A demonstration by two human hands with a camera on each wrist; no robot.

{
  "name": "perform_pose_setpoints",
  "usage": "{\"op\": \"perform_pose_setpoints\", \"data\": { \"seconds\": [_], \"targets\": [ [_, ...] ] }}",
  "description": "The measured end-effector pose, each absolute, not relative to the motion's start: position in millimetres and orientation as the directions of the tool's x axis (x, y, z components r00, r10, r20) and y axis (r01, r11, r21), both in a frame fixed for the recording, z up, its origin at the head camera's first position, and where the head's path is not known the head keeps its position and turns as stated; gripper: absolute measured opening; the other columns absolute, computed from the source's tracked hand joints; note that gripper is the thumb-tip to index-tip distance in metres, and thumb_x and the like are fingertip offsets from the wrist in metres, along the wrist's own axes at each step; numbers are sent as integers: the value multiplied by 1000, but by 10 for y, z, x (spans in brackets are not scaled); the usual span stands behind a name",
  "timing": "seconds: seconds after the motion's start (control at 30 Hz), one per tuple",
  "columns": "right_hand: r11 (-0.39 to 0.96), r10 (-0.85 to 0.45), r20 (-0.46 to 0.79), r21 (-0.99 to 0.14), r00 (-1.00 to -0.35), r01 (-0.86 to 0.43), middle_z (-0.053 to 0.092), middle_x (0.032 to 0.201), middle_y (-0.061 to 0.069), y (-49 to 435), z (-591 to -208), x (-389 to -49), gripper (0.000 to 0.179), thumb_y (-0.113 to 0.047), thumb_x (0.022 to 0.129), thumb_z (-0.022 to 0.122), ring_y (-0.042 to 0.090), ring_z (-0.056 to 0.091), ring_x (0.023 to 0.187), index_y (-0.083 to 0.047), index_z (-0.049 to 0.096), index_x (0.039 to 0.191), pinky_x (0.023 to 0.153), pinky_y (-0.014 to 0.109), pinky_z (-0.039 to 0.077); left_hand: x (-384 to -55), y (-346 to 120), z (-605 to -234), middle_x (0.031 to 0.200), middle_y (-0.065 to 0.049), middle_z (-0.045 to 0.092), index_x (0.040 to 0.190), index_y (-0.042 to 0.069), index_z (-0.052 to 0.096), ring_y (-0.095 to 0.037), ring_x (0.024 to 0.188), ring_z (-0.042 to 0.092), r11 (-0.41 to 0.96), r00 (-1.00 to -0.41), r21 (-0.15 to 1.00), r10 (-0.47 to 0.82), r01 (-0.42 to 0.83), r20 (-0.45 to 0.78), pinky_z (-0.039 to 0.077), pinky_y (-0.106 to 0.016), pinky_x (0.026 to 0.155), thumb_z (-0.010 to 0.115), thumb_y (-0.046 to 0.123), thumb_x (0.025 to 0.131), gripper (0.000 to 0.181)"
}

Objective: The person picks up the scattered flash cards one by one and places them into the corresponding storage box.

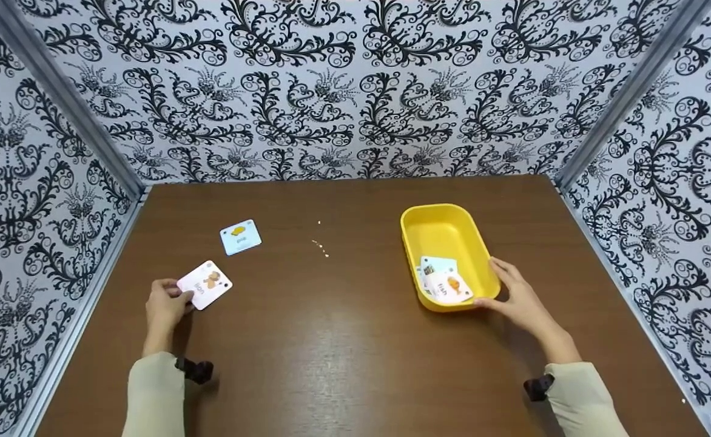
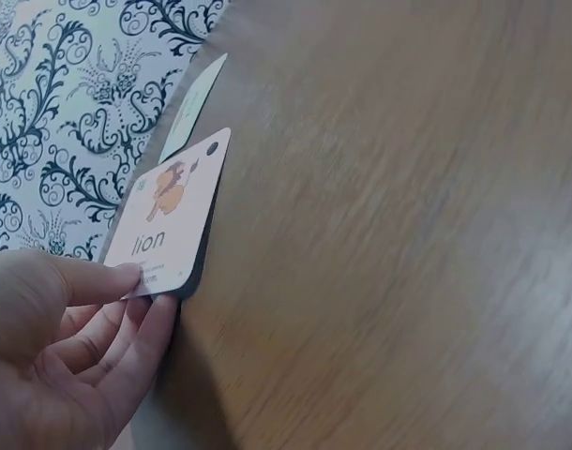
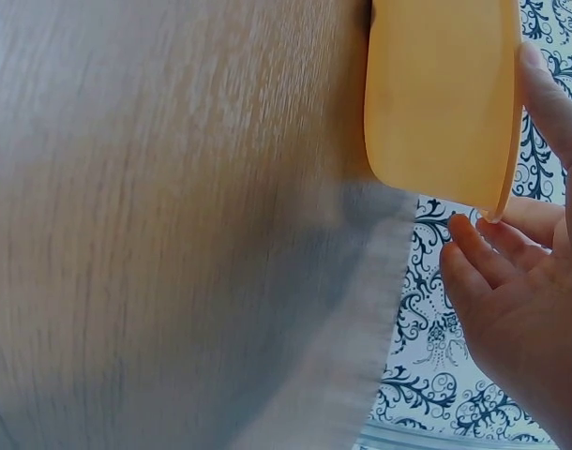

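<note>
My left hand (image 1: 166,306) pinches a white flashcard (image 1: 205,285) by its near left corner, thumb on top and fingers beneath. The left wrist view shows the word "lion" and a lion picture on this card (image 2: 169,220), which is tilted. Just beyond it, a pale blue flashcard (image 1: 241,237) with a yellow picture lies on the table. At the right, my right hand (image 1: 520,300) holds the near right corner of a yellow plastic tray (image 1: 434,227), thumb and fingers spread around the rim. Inside the tray's near end lie several overlapping cards, a "fish" card (image 1: 449,287) uppermost.
The brown wooden table (image 1: 325,364) is bounded by patterned walls (image 1: 331,91) at the back and sides. Small pale crumbs (image 1: 320,246) lie near its middle. A dark wrist camera (image 1: 195,370) sits on the left sleeve, another camera (image 1: 537,388) on the right.
</note>
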State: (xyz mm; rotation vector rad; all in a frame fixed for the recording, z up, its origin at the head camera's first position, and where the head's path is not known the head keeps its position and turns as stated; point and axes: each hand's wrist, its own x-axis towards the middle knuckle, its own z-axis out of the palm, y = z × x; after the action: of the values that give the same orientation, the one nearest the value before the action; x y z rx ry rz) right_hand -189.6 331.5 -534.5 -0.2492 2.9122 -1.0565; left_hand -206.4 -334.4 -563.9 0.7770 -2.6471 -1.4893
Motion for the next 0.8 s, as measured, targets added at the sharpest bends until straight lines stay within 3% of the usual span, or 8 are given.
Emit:
{"op": "perform_pose_setpoints", "data": {
  "seconds": [0.1,0.37,0.8],
  "targets": [
    [752,-161,25,-644,-987,-139,28,159,22,3317,-5353,-1907,99,-43,81,80,44,30,145,2,31,153,119,63,26,-2062,-3330,-5638,121,-23,51,139,-7,32,-5,71,59,305,-868,854,-407,-422,-284,57,-16,60,58,1,96,51],
    [758,-166,31,-636,-986,-148,28,159,22,3322,-5357,-1903,98,-44,81,80,45,30,145,3,31,153,119,64,26,-2030,-3237,-5593,115,-12,47,139,-3,30,-3,74,57,12,-860,922,-365,-386,-355,59,-18,65,56,-2,96,50],
    [757,-167,51,-633,-985,-161,29,159,21,3315,-5357,-1887,96,-43,81,80,45,30,145,2,34,152,118,65,26,-2035,-3010,-5484,102,1,49,132,6,35,-3,77,60,-142,-881,931,-303,-335,-363,60,-20,71,56,0,97,41]
  ]
}}
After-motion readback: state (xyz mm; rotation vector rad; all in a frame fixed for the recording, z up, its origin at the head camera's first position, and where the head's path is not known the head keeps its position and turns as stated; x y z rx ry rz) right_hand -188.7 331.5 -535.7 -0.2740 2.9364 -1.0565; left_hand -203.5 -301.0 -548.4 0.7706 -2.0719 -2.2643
